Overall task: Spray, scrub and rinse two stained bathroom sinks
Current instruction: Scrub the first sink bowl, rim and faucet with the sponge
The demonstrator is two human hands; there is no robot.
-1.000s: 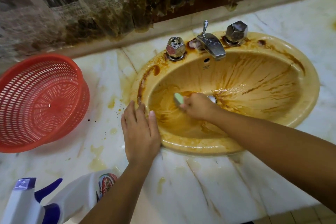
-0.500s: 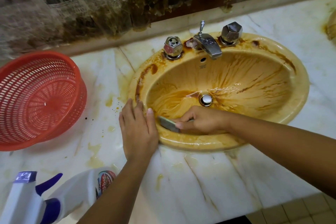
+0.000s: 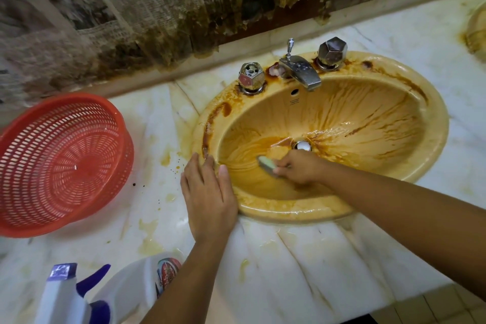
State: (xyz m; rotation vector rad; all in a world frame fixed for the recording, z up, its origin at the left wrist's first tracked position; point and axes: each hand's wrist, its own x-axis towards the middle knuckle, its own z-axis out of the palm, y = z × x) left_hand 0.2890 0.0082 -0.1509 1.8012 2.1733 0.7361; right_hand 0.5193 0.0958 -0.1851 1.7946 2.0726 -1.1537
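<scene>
A yellow oval sink [image 3: 431, 123] streaked with brown stains sits in the marble counter. Inside its near-left slope my right hand [image 3: 299, 167] grips a green-and-grey sponge [image 3: 265, 163], just in front of the metal drain [image 3: 302, 145]. My left hand [image 3: 207, 194] lies flat on the counter with straight fingers touching the sink's left rim. A white spray bottle [image 3: 126, 287] with a blue trigger lies at the bottom left, partly hidden by my left forearm. The edge of a second stained sink [image 3: 477, 31] shows at the far right.
A red plastic basket [image 3: 63, 160] stands on the counter at the left. A chrome faucet [image 3: 302, 71] with two faceted knobs sits at the sink's back. Stained newspaper [image 3: 131, 8] covers the wall. Yellow-brown drips mark the marble counter [image 3: 328, 265].
My right hand has slid the sponge from the sink's near-left rim back up toward the drain. The left hand has stayed on the rim.
</scene>
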